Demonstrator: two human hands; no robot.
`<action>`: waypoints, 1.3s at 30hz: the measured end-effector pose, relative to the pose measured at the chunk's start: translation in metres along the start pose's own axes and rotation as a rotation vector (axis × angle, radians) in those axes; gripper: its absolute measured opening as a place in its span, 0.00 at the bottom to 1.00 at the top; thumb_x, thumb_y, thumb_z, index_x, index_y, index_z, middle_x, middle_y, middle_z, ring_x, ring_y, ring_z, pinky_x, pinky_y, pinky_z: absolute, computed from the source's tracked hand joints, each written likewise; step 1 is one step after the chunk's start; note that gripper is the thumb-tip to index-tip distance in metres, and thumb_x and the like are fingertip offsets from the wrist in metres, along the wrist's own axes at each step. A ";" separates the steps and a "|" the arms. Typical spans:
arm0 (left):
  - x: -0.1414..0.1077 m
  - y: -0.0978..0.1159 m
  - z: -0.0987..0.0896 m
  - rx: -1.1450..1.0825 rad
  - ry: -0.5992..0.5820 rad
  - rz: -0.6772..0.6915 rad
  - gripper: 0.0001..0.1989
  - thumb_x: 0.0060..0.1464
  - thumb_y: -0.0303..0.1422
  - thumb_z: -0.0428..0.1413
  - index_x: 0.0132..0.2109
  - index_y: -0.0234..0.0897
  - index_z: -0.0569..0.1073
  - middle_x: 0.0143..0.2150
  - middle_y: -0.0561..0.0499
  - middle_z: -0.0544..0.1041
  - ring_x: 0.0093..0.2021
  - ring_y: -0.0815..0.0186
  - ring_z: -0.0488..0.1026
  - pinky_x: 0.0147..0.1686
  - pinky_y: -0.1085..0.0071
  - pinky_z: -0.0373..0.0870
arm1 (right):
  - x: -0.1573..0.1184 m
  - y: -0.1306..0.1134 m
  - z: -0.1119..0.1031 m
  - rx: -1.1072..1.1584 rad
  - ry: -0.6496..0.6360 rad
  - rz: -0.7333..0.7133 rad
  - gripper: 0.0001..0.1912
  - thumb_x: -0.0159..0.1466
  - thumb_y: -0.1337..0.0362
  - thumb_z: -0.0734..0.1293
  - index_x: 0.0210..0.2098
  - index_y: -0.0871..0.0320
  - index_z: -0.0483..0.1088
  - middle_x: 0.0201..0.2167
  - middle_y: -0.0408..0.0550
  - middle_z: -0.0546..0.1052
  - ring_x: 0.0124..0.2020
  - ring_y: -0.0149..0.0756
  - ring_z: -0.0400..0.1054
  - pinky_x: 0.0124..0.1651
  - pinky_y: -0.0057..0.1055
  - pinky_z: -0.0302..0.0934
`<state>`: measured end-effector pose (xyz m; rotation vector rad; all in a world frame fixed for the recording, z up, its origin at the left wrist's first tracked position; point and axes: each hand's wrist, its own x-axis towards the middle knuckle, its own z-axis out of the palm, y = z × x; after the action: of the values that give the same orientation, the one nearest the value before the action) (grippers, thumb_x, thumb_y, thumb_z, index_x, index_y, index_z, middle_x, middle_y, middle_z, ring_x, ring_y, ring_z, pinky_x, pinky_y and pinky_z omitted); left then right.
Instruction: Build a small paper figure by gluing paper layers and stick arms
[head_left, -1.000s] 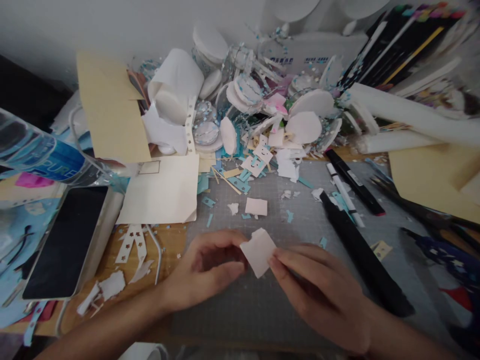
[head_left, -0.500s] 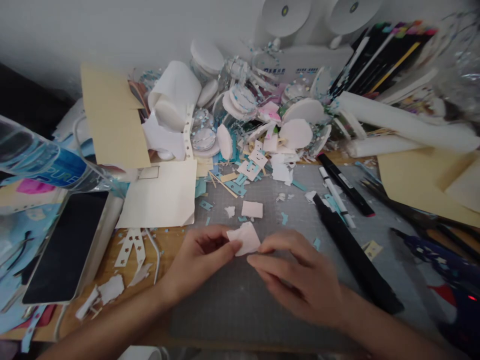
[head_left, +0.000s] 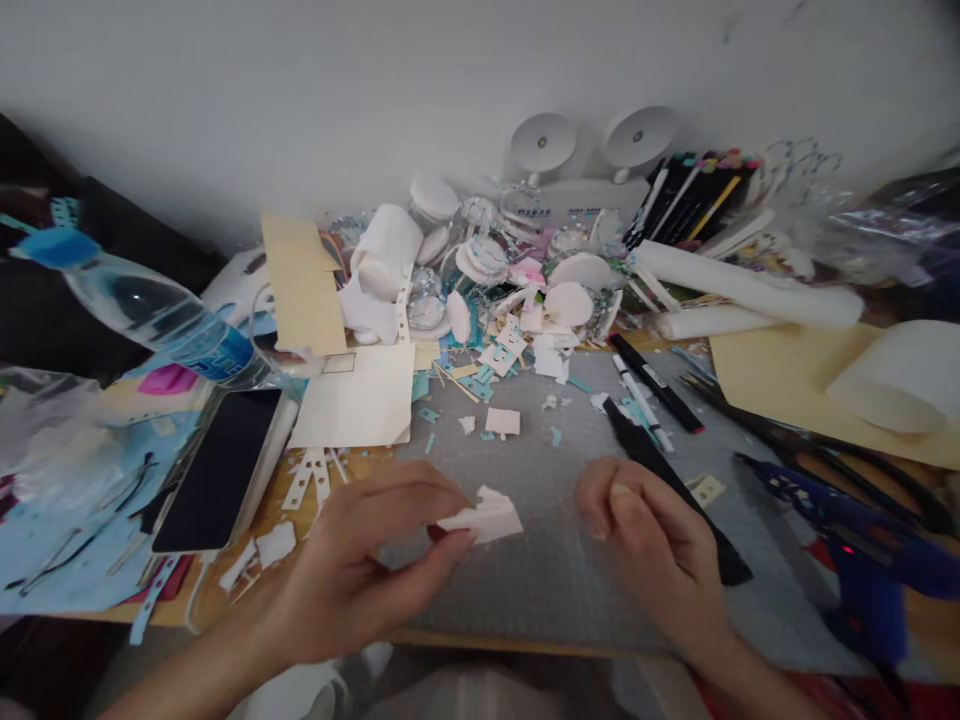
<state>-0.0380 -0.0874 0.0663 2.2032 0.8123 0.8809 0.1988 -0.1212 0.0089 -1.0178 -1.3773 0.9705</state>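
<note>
Seen from the wearer's head, looking forward and down, two bare hands work over a grey cutting mat (head_left: 525, 590) on a wooden counter (head_left: 480, 643). The left hand (head_left: 367, 560) grasps a small white paper piece (head_left: 493, 518) between thumb and fingers, holding it just above the mat near the front edge. The paper looks bent, with a ragged upper edge.

The right hand (head_left: 660, 550) is well apart from it, over the mat to the right, its fingers curled inward. It is blurred, and I cannot tell whether those fingers are pinching anything or merely bent. Just beside that hand lies a long black strip (head_left: 724, 555); beyond it rest a white pen (head_left: 642, 403) and a black marker (head_left: 656, 383). Farther right is a dark blue glue gun (head_left: 862, 555) with a small red light.

A pale rectangle of paper (head_left: 502, 421) lies flat beyond the held piece, among blue and white scraps. Behind is a heap of white discs (head_left: 480, 260) along the wall. On the left are a cream sheet (head_left: 360, 400), a dark-screened phone (head_left: 221, 470) and a tilted, blue-capped water bottle (head_left: 142, 300).
</note>
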 end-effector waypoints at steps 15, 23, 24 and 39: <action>-0.060 -0.024 0.058 0.568 -0.138 -0.101 0.22 0.60 0.28 0.55 0.61 0.33 0.66 0.57 0.37 0.74 0.56 0.51 0.70 0.54 0.49 0.71 | -0.044 0.029 0.007 -0.290 0.067 -0.095 0.08 0.68 0.68 0.63 0.39 0.54 0.74 0.38 0.49 0.78 0.41 0.37 0.74 0.43 0.33 0.71; -0.082 -0.012 0.059 0.571 0.012 -0.280 0.25 0.55 0.41 0.61 0.57 0.37 0.69 0.54 0.40 0.73 0.53 0.49 0.69 0.52 0.47 0.68 | -0.049 0.035 0.009 -0.373 -0.023 -0.088 0.08 0.69 0.67 0.61 0.41 0.55 0.72 0.39 0.50 0.77 0.43 0.38 0.73 0.44 0.35 0.69; -0.082 -0.012 0.065 0.584 0.035 -0.301 0.24 0.55 0.43 0.61 0.55 0.37 0.71 0.51 0.41 0.74 0.50 0.49 0.70 0.50 0.48 0.69 | -0.049 0.034 0.009 -0.386 -0.043 -0.088 0.08 0.69 0.67 0.61 0.40 0.55 0.72 0.39 0.50 0.77 0.42 0.38 0.72 0.44 0.34 0.69; -0.060 -0.027 0.065 0.329 -0.130 -0.230 0.13 0.57 0.24 0.58 0.49 0.37 0.74 0.47 0.45 0.76 0.47 0.56 0.70 0.47 0.57 0.67 | -0.038 0.018 0.022 -0.757 -0.619 -0.344 0.18 0.67 0.72 0.61 0.56 0.56 0.67 0.49 0.51 0.75 0.52 0.46 0.66 0.52 0.48 0.66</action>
<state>-0.0328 -0.1350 -0.0136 2.3525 1.1876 0.5148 0.1784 -0.1526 -0.0200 -0.9877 -2.4595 0.5041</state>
